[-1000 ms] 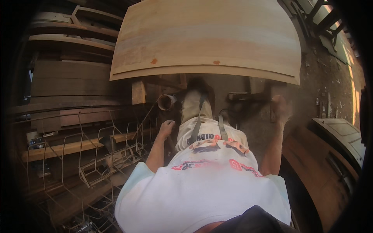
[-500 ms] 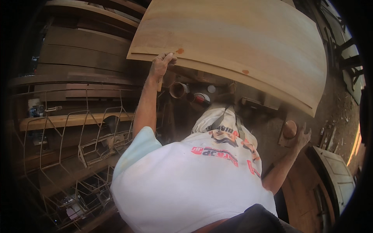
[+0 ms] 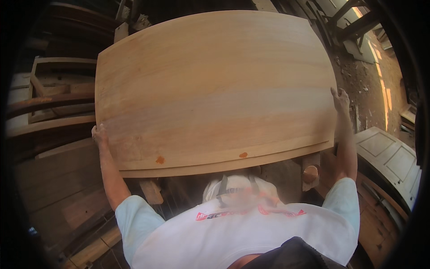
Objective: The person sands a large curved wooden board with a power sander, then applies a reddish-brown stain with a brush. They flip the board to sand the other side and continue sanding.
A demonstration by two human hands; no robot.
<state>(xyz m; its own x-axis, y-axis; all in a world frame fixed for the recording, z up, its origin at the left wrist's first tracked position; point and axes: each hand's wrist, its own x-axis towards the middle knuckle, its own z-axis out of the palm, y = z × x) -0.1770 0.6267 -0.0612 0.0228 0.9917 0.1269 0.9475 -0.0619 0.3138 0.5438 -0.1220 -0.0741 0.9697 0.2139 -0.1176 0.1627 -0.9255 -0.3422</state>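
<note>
A wide, pale wooden panel (image 3: 215,89) fills the middle of the view in front of me. Two orange-brown spots mark its near side, and a narrow step or strip runs along the near edge. My left hand (image 3: 100,134) is closed around the panel's left edge, toward the near corner. At the right edge, somewhat farther up, my right hand (image 3: 341,99) grips with its fingers curled. The panel's underside and whatever bears it are mostly hidden.
A panelled door (image 3: 389,158) leans at the right, by brown boards. Wooden frames and planks (image 3: 58,96) are stacked at the left. Below the panel's near edge is a round copper-coloured object (image 3: 310,174). Debris litters the ground (image 3: 365,85) at the far right.
My left hand has gone from the near edge to the left edge. My right hand, formerly off the panel, has come up to its right edge. The view has shifted, showing the whole panel.
</note>
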